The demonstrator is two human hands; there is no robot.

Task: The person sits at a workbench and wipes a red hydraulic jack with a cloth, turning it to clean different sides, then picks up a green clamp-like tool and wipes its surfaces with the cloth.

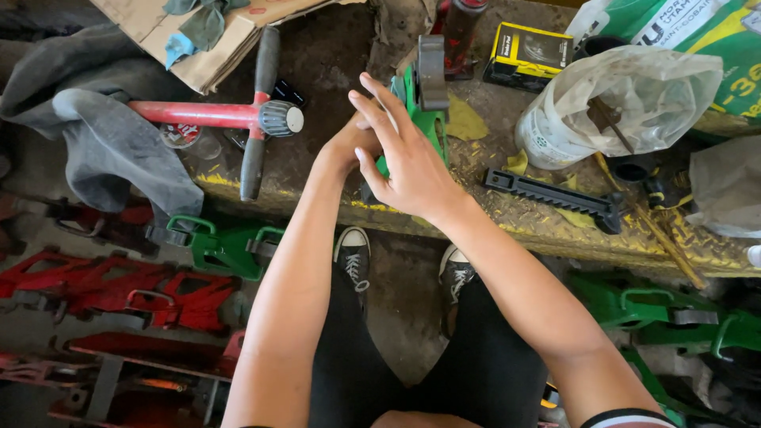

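Two hands: both at the green metal part (424, 119) on the bench edge (507, 226), frame centre.
Right hand (408, 154): fingers spread open, palm laid over the part, clasping nothing visible.
Left hand (349, 143): mostly hidden behind the right; grip cannot be told.
Green part: upright, grey roller (432, 71) on top.
Yellow-black box (527, 54): rectangular, 1 o'clock of the hands.
Plastic bag (626, 99): cloudy white, 2 o'clock, rusty pieces inside.
Green-white sack (713, 32): printed, top right corner.
Cardboard (198, 47): flattened, 11 o'clock.
Red T-handle tool (238, 115): 9 o'clock.
Black toothed bar (555, 194): 4 o'clock.
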